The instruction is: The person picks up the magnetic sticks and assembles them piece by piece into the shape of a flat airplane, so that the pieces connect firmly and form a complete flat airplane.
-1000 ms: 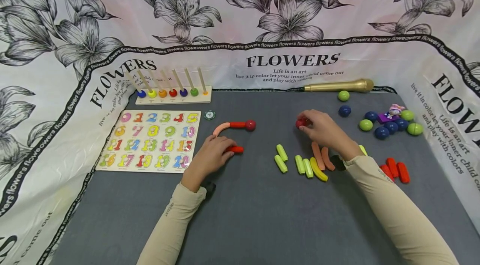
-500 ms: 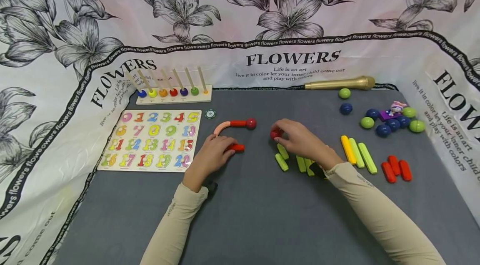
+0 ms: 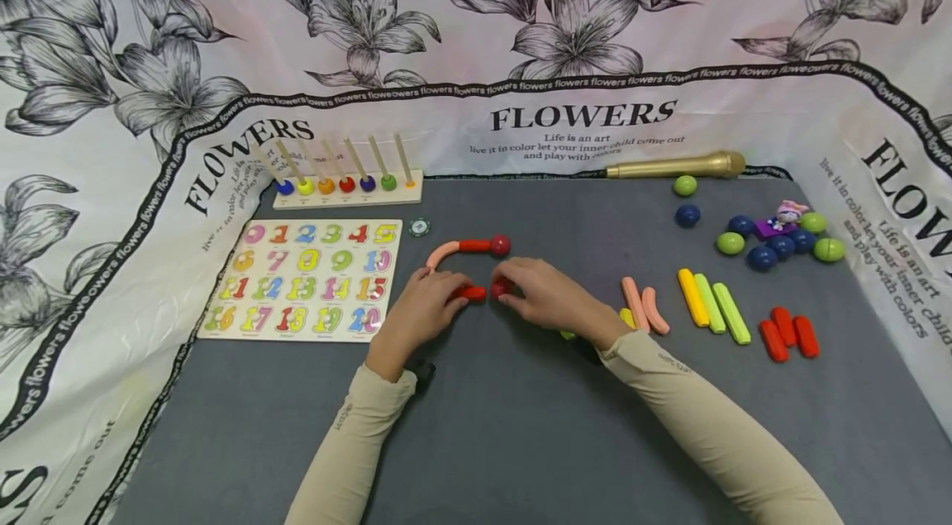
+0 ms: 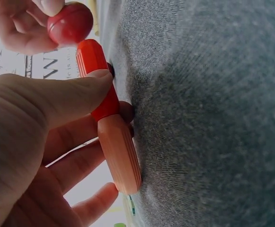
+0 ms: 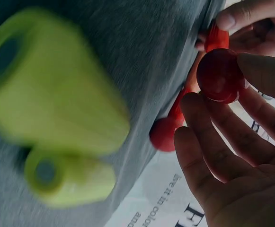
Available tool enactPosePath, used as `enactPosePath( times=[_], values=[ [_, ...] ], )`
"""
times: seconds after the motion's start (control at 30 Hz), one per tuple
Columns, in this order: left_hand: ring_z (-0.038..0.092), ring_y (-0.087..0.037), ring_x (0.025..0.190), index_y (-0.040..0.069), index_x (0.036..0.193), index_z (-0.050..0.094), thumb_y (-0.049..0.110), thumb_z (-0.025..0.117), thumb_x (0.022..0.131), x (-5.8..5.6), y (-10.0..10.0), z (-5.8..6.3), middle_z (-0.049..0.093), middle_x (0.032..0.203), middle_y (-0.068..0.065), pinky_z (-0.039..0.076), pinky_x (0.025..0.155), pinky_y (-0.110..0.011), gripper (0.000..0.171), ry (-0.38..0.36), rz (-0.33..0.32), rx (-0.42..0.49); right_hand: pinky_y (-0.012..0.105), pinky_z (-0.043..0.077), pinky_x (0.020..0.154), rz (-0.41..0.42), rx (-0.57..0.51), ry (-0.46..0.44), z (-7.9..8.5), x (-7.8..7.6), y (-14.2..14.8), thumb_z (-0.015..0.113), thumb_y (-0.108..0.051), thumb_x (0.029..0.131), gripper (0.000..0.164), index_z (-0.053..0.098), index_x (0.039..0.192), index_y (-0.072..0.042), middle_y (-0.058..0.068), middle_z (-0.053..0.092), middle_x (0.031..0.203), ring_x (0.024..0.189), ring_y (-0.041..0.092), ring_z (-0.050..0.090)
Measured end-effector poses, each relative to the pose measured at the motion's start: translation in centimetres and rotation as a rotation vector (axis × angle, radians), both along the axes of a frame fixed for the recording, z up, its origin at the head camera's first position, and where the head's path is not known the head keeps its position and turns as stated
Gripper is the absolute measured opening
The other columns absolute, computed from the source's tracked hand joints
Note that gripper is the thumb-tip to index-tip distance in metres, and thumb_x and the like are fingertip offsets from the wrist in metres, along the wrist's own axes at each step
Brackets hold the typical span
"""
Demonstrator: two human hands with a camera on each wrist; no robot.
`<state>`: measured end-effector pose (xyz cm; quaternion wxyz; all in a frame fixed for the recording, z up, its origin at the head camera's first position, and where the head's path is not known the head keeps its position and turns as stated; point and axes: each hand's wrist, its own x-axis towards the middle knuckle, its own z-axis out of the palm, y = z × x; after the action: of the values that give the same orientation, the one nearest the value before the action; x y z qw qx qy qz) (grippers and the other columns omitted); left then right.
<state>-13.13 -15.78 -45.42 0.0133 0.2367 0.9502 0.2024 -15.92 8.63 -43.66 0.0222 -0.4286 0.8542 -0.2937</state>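
My left hand point(image 3: 424, 306) pinches a red toy stick point(image 3: 473, 293) between thumb and fingers. In the left wrist view, a peach stick point(image 4: 119, 153) meets the lower end of that red stick point(image 4: 92, 59). From the right comes my right hand point(image 3: 550, 295), with a red ball point(image 5: 219, 75) between thumb and fingertips. The ball is right at the red stick's free end in both wrist views. Just behind lies a joined row: a curved peach stick point(image 3: 442, 254), another red stick point(image 3: 474, 245) and a second red ball point(image 3: 501, 245).
A number board point(image 3: 301, 281) and a peg stand point(image 3: 348, 190) are at the left, near a poker chip point(image 3: 420, 226). Peach sticks point(image 3: 634, 302), lime sticks point(image 3: 732, 313) and red sticks point(image 3: 783, 326) lie right. Blue and green balls point(image 3: 762, 258) surround a small figurine point(image 3: 790, 213); behind lies a gold microphone point(image 3: 675, 166).
My right hand has carried the red ball leftward across the table to the end of the red stick. My left hand has stayed in place, holding the stick.
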Motion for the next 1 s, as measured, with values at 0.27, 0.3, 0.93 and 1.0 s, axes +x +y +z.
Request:
enactPosePath(
  times=[0.27,0.3,0.93,1.0],
  values=[
    [0.069,-0.026,0.109,0.007,0.124,0.074,0.014,0.076,0.102,-0.2,0.0,0.1,0.076,0.114,-0.009,0.036,0.118,-0.059,0.024,-0.004,-0.016,-0.001,0.043,0.056,0.086,-0.007,0.021,-0.016,-0.3,0.5,-0.8,0.077,-0.003,0.099,0.019,0.070,0.117,-0.004,0.006,0.070,0.106,0.088,0.023,0.067],
    [0.070,-0.026,0.108,0.006,0.124,0.074,0.014,0.076,0.102,-0.3,0.0,0.1,0.076,0.114,-0.009,0.036,0.118,-0.059,0.024,-0.006,-0.017,-0.002,0.042,0.056,0.085,-0.011,0.022,-0.018,-0.3,0.5,-0.8,0.077,-0.003,0.099,0.019,0.070,0.117,-0.005,0.006,0.070,0.107,0.088,0.022,0.066],
    [0.070,-0.026,0.110,0.008,0.126,0.077,0.016,0.072,0.105,-0.2,-0.1,0.0,0.077,0.118,-0.009,0.040,0.115,-0.059,0.023,0.026,-0.033,0.042,0.050,0.057,0.093,-0.172,-0.006,-0.021,1.2,1.5,3.8,0.071,-0.009,0.104,0.029,0.068,0.130,0.003,0.015,0.071,0.125,0.110,0.030,0.070],
    [0.070,-0.026,0.106,0.006,0.126,0.077,0.014,0.071,0.105,-0.3,-0.4,0.1,0.077,0.117,-0.009,0.047,0.108,-0.055,0.023,0.042,-0.016,0.088,0.049,0.058,0.090,-0.192,-0.030,-0.006,1.3,1.7,4.8,0.071,-0.007,0.104,0.027,0.069,0.129,0.003,0.016,0.071,0.124,0.107,0.030,0.070]
  ],
)
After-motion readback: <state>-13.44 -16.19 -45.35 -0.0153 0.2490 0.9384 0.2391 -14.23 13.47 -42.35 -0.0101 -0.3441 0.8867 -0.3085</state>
